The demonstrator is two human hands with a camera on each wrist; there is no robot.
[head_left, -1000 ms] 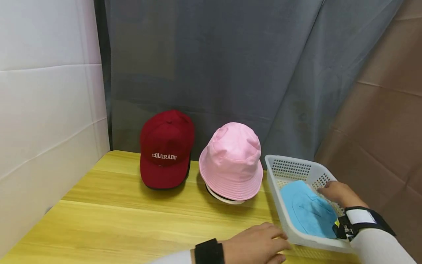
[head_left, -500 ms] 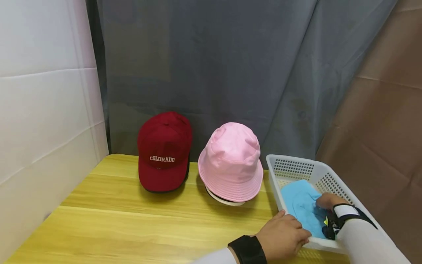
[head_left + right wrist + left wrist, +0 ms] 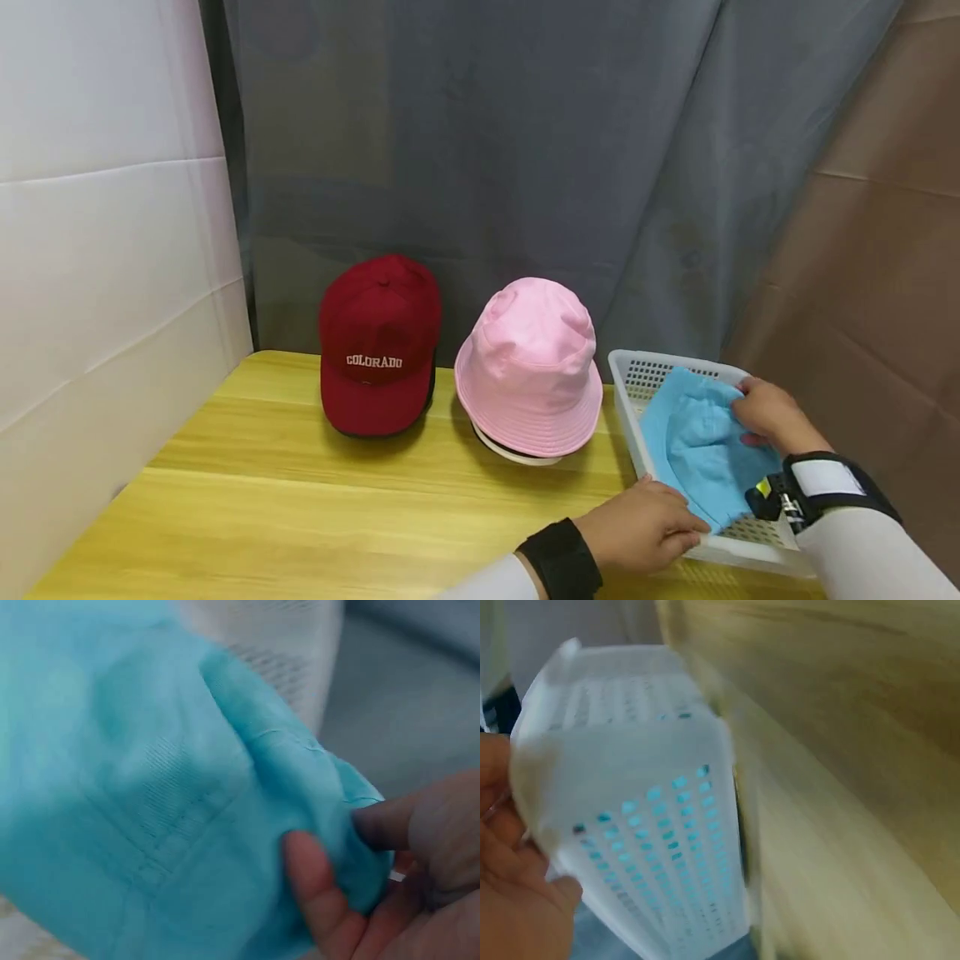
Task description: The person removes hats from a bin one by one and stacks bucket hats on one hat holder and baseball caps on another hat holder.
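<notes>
A light blue hat [image 3: 701,454] is raised partly out of a white perforated basket [image 3: 636,372] at the table's right end. My right hand [image 3: 753,412] pinches the hat's far right edge; in the right wrist view my thumb and fingers [image 3: 315,885] fold the blue fabric [image 3: 150,787]. My left hand [image 3: 675,527] grips the basket's near left corner, fingers curled over the rim. In the left wrist view the fingers [image 3: 510,877] lie against the basket wall [image 3: 652,825], with blue showing through the holes.
A dark red cap [image 3: 378,346] lettered COLORADO and a pink bucket hat [image 3: 528,367] stand side by side at the back of the yellow wooden table [image 3: 300,500]. A grey curtain hangs behind them. A white wall closes the left side.
My right hand took hold of the blue hat and lifted its far edge up out of the basket. My left hand moved right from the tabletop onto the basket's corner.
</notes>
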